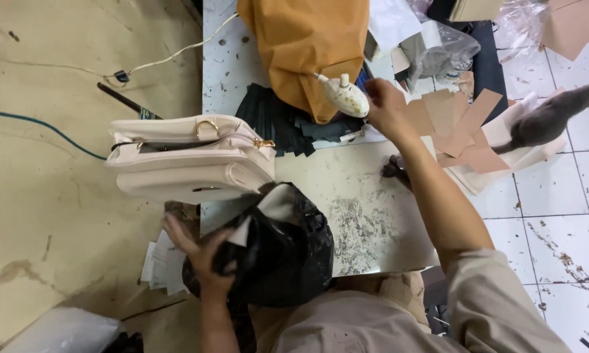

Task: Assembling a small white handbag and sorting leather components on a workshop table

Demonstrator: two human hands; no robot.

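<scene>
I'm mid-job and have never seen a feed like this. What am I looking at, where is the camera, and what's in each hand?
There is one picture, taken by a camera worn on a person's head, looking straight down at their own two bare hands. There is no machine.

The left hand grips a black plastic bag at the near edge of the table. A cream handbag with gold rings sits just above it, seemingly resting on the bag; I cannot tell whether the hand also holds it.

The right hand reaches forward and holds a white, spotted glue gun, whose cord runs off to the left.

On the worn white table lie an orange-brown sheet of material, dark cut pieces, tan card strips and clear plastic wrapping. The floor on the right is tiled.
</scene>
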